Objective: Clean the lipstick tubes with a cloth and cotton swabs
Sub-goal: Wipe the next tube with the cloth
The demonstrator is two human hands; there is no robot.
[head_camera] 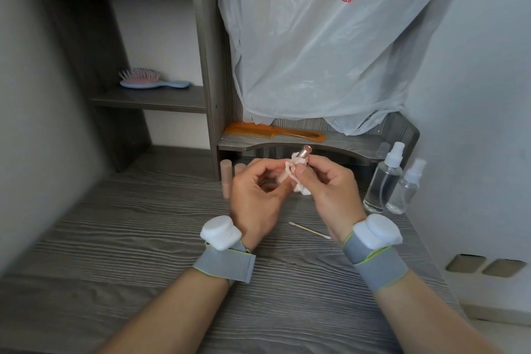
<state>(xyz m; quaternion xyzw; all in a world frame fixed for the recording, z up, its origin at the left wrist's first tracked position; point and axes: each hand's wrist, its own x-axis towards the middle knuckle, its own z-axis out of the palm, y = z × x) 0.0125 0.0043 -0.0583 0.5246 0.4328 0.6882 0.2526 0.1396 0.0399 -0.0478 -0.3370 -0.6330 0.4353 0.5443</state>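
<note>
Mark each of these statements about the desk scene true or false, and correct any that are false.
1. Both hands hold the lipstick tube wrapped in the white cloth. True: the left hand and right hand both close around it.
2. The cotton swab is held in the right hand. False: it lies on the desk.
3. Two clear spray bottles stand right of the hands. True.
4. The orange comb lies beside the hairbrush. False: the comb is on a low ledge, the hairbrush on a separate shelf.
</note>
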